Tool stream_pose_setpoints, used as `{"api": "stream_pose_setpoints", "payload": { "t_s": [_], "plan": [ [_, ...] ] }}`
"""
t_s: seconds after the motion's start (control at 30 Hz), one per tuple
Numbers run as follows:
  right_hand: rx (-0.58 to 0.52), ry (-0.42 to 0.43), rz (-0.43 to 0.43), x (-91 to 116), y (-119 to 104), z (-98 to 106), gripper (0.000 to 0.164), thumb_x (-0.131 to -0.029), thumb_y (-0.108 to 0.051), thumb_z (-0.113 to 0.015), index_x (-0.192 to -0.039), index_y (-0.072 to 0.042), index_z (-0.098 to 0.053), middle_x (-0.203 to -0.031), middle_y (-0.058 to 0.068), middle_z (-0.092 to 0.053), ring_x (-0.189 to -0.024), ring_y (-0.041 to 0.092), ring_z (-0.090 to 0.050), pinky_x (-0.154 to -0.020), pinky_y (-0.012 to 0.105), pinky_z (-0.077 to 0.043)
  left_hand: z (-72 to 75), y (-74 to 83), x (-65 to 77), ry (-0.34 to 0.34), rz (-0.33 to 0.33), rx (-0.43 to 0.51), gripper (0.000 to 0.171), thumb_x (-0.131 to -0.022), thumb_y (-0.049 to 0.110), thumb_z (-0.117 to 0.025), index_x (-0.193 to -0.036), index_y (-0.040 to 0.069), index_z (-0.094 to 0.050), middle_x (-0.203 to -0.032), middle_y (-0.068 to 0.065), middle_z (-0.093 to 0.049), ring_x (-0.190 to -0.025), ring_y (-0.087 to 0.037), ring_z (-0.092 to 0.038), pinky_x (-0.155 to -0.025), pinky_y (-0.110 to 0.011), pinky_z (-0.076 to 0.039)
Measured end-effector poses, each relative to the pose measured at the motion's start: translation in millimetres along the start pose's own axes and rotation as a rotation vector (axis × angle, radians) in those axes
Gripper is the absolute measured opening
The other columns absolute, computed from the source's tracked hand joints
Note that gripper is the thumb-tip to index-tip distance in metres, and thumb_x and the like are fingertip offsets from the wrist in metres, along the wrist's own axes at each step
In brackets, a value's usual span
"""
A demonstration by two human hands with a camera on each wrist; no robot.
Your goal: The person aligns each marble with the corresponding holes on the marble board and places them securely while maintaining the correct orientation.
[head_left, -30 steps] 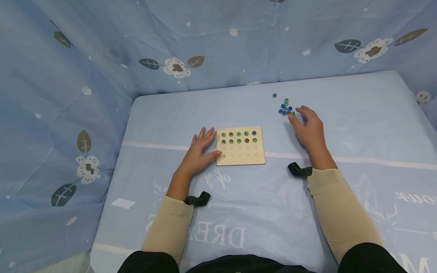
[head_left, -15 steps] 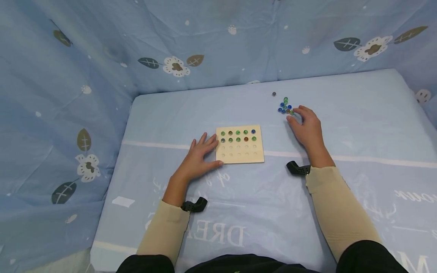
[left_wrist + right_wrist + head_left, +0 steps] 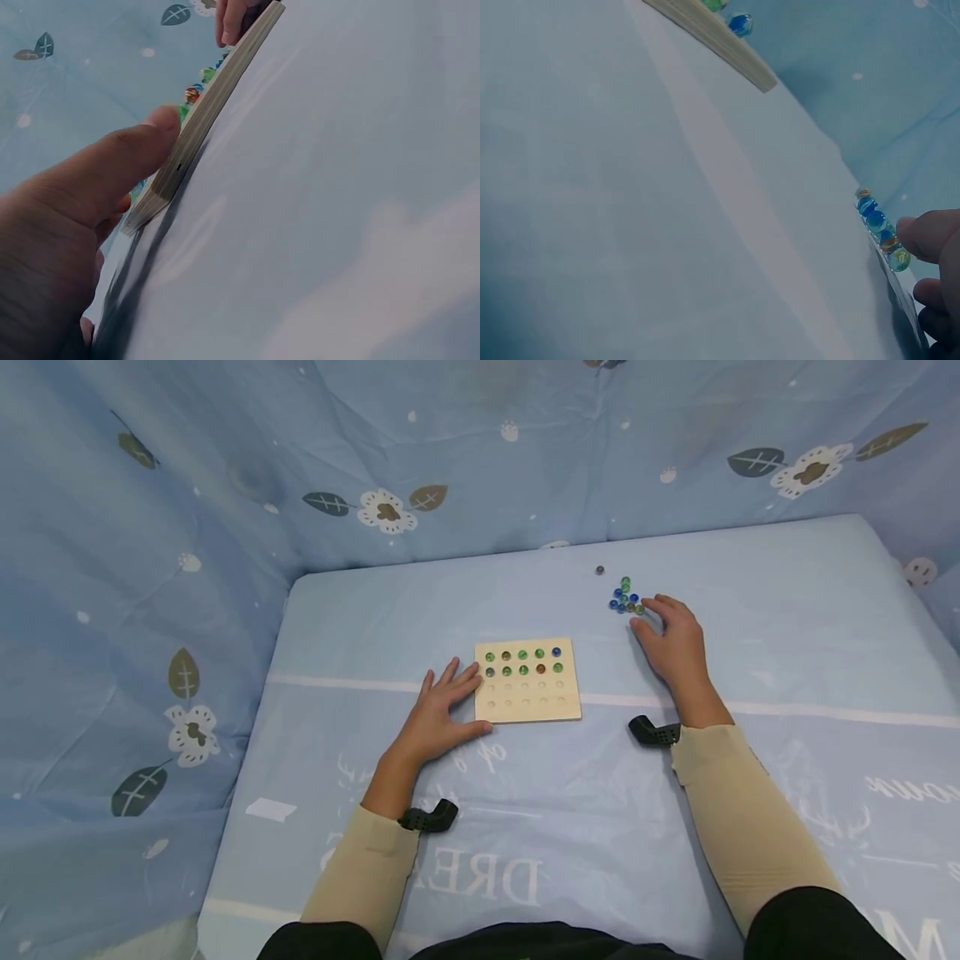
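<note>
A pale wooden board with rows of round hollows lies flat on the cloth. Marbles, mostly green, fill its two far rows; the two near rows hold none. My left hand lies at its left side with fingers spread, fingertips at the left edge and thumb by the near left corner. In the left wrist view that thumb overlaps the board's edge. Out to the right, my right hand has its index fingertip right at a yellow-green marble at the edge of a loose cluster, thumb held apart from the index finger.
Several blue, green and brown marbles, among them a blue marble, sit together beyond the board to the right. One dark marble lies apart, near the far edge. Light blue printed cloth covers the table, and a patterned curtain hangs behind.
My left thumb has moved from the board's left side down to its near left corner, and the left fingers have shifted slightly nearer. The right hand has stayed almost still beside the marbles.
</note>
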State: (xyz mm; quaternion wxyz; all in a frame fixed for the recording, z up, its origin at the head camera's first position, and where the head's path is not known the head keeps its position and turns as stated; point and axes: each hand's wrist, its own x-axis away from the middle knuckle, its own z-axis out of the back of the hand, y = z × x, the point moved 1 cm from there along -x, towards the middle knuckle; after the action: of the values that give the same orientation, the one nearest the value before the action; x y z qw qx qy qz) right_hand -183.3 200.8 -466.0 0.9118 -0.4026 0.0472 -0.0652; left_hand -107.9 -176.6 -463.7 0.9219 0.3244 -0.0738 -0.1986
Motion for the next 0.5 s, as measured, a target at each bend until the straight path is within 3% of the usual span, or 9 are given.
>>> {"api": "stream_pose_setpoints", "payload": {
  "t_s": [0.27, 0.5],
  "plan": [
    [0.028, -0.035, 0.017, -2.6, -2.5, -0.6, 0.047, -0.099, -0.026, -0.058, -0.142, -0.007, -0.053, -0.156, 0.017, -0.037, -0.147, 0.038, -0.027, -0.122, 0.053, -0.02, -2.9, 0.2, -0.4, 0.033, -0.023, -0.094, 0.079, -0.081, 0.048, -0.078, -0.148, 0.018, -0.048, -0.157, 0.006, -0.037, -0.152, -0.019, -0.019, -0.124, -0.054, -0.001],
    [0.033, -0.012, -0.005, 0.3, -2.8, -2.5, 0.04, -0.1, -0.024, -0.057, -0.137, -0.008, -0.058, -0.155, 0.014, -0.04, -0.147, 0.035, -0.03, -0.122, 0.052, -0.023, -3.7, -0.2, 0.6, 0.031, -0.007, -0.106, 0.078, -0.082, 0.048, -0.077, -0.147, 0.018, -0.048, -0.156, 0.006, -0.039, -0.151, -0.019, -0.022, -0.124, -0.053, -0.002]
  ]
}}
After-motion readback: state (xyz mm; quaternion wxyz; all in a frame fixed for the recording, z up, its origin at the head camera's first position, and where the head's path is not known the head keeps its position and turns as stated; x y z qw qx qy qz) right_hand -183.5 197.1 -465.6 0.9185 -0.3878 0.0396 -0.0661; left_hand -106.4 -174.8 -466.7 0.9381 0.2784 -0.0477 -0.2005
